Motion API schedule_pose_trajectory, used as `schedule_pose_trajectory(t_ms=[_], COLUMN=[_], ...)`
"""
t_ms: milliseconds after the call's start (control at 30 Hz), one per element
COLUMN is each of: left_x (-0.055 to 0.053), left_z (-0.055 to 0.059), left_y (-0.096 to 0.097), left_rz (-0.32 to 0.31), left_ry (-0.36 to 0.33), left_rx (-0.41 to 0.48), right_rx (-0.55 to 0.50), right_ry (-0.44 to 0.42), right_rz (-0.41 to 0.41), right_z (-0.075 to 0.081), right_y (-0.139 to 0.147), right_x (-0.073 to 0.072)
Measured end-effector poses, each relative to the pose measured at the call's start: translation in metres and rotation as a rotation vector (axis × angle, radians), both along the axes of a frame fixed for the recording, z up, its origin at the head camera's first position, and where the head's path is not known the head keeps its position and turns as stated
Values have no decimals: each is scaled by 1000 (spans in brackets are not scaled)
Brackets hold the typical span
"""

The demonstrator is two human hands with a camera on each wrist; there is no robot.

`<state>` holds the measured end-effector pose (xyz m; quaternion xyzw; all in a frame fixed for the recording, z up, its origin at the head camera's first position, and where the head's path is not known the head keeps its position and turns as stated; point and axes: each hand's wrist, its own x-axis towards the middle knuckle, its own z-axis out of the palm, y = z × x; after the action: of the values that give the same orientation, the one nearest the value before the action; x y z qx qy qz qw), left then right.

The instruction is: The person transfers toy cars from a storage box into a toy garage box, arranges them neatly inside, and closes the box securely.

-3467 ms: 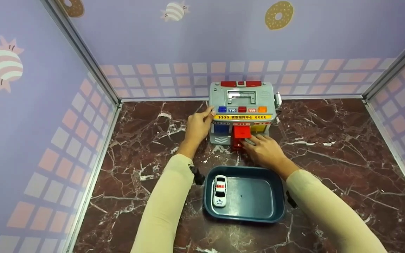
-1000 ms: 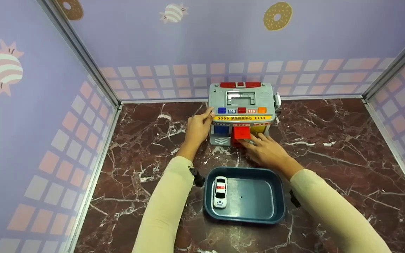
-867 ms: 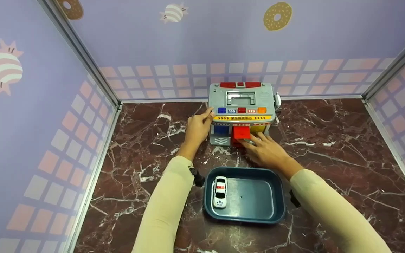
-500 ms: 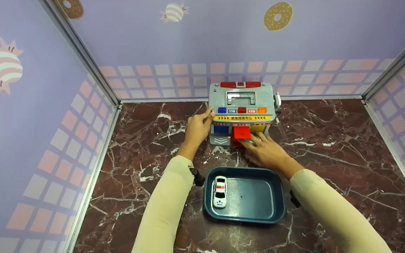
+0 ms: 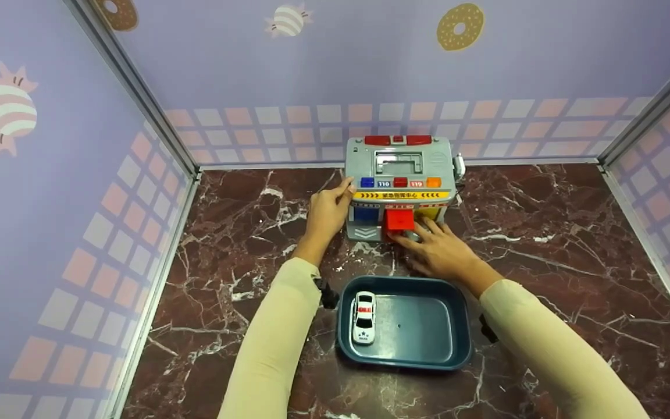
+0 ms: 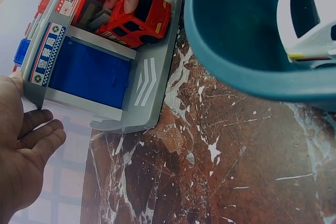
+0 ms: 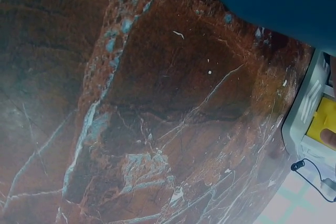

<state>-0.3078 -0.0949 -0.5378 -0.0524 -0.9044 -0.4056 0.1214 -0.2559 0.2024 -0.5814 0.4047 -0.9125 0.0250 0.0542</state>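
Note:
A grey toy rescue station (image 5: pixel 402 152) stands against the back wall. At its left front roof corner, my left hand (image 5: pixel 328 212) grips the edge with thumb and index finger; the other fingers curl loosely beside the station wall. A red toy car (image 6: pixel 137 20) sits at the middle bay, below a raised red door (image 5: pixel 399 220). Thumb and index finger of my right hand (image 5: pixel 442 250) hold the car, mostly hidden by the door in the head view. Another finger reaches the yellow door (image 7: pixel 323 121). The blue door (image 6: pixel 89 72) is down.
A dark teal tray (image 5: pixel 422 362) lies in front of the station, between my forearms. Inside it, along the left, is a white toy police car (image 5: pixel 364 319). Patterned purple walls (image 5: pixel 312 70) enclose the marbled tabletop (image 5: pixel 242 233). A black cord (image 7: pixel 310 169) hangs at the station's right side.
Since the oldest frame, the red car has slid slightly farther under the raised door. My right thumb has just shifted left across the car's front. The left hand, station and tray stay put.

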Motion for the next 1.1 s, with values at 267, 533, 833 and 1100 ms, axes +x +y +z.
schedule_pose_trajectory(t_ms=[267,533,833,1100], left_x=[0,-1,0,0], left_z=[0,0,-1,-1], left_y=[0,-1,-1,0], left_rz=[-5,-4,-11,-2], left_ry=[13,10,15,15], left_rx=[0,-4,1,10], right_rx=[-1,20,14,23], right_ry=[3,49,62,60], right_rz=[9,8,-22,-19], right_z=[-1,-2,-1,5], right_y=[1,2,-1,-6], right_x=[-1,-3,-7,-11])
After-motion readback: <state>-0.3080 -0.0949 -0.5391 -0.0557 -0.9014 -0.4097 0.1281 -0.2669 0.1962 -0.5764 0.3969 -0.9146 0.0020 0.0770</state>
